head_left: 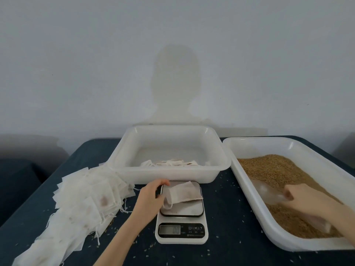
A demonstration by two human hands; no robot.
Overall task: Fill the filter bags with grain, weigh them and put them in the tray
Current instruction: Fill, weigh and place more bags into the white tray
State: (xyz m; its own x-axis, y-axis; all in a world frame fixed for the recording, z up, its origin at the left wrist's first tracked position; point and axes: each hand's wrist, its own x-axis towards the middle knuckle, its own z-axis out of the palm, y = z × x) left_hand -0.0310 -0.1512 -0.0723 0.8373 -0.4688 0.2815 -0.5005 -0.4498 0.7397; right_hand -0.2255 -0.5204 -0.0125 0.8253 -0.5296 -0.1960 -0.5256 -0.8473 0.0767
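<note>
Fingers of left hand pinch filter bag.

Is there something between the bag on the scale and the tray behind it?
Nothing visible. The filter bag, held by the left hand, lies on the scale; only the near wall of the tray must be cleared.

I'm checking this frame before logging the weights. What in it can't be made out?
- Scale display: head view, digits too blurred to read.
- Filled bags in the back tray: its near wall hides most, so no count.
- Right hand and clear scoop: motion blur; how full it is, unclear.
- Grain tray: cut off by the right edge.
</note>
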